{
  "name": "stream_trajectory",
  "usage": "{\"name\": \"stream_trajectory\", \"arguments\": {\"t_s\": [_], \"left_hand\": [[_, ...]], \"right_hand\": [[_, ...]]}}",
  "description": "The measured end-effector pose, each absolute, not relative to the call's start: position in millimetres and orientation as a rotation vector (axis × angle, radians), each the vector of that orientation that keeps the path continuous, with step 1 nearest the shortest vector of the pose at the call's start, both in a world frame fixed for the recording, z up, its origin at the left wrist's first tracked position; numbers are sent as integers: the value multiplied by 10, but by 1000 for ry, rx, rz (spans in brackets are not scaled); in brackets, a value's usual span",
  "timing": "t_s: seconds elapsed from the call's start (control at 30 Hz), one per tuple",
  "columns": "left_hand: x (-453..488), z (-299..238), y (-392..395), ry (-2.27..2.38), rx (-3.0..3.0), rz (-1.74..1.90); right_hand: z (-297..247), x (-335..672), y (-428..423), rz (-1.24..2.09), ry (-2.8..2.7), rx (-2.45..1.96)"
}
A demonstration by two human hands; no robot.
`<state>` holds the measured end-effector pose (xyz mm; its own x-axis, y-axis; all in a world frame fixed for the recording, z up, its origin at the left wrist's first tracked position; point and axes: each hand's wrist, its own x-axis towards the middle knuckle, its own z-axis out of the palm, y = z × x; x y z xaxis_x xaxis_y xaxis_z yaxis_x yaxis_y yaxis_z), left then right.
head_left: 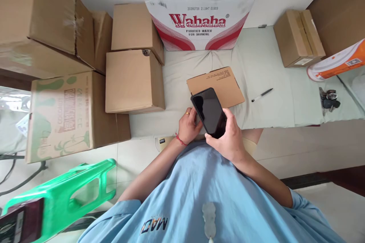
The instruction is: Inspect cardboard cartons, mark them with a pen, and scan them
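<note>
A black smartphone (209, 111) with a dark screen is held in front of my chest. My right hand (229, 138) wraps its lower end, fingers closed round it. My left hand (188, 125), with a ring and a red wrist cord, grips the phone's left edge. Just beyond the phone a small flat cardboard box (221, 85) lies on the pale cloth (256, 95). A pen (261, 95) lies to the right of that box.
A Wahaha water carton (199, 15) stands at the back. Brown cartons (132, 81) are stacked at left, one more (298, 38) at right. Keys (329, 99) and an orange-white package (339, 62) lie far right. A green plastic stool (65, 193) stands near left.
</note>
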<state>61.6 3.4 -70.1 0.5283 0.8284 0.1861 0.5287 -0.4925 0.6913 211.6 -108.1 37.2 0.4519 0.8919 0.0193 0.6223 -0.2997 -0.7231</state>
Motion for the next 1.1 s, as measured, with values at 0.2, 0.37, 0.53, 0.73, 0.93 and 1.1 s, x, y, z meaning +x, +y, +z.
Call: {"name": "stream_trajectory", "arguments": {"t_s": [0.2, 0.37, 0.53, 0.73, 0.93, 1.1], "left_hand": [[617, -743, 24, 1094, 2240, 680], [603, -772, 25, 1086, 2263, 669], [610, -762, 12, 1098, 2271, 677], [617, -732, -1, 1090, 2299, 705], [616, -749, -6, 1100, 2324, 759], [636, -753, -3, 1092, 2356, 782]], "right_hand": [[338, 2060, -1121, 439, -1277, -2087], [326, 2048, -1122, 458, -1275, -2079], [331, 2086, -1126, 472, -1242, -2077], [306, 2364, -1256, 498, -1045, -2149], [127, 3099, -1569, 361, -656, -2430], [-51, 3829, -1765, 206, -472, -2607]]}}
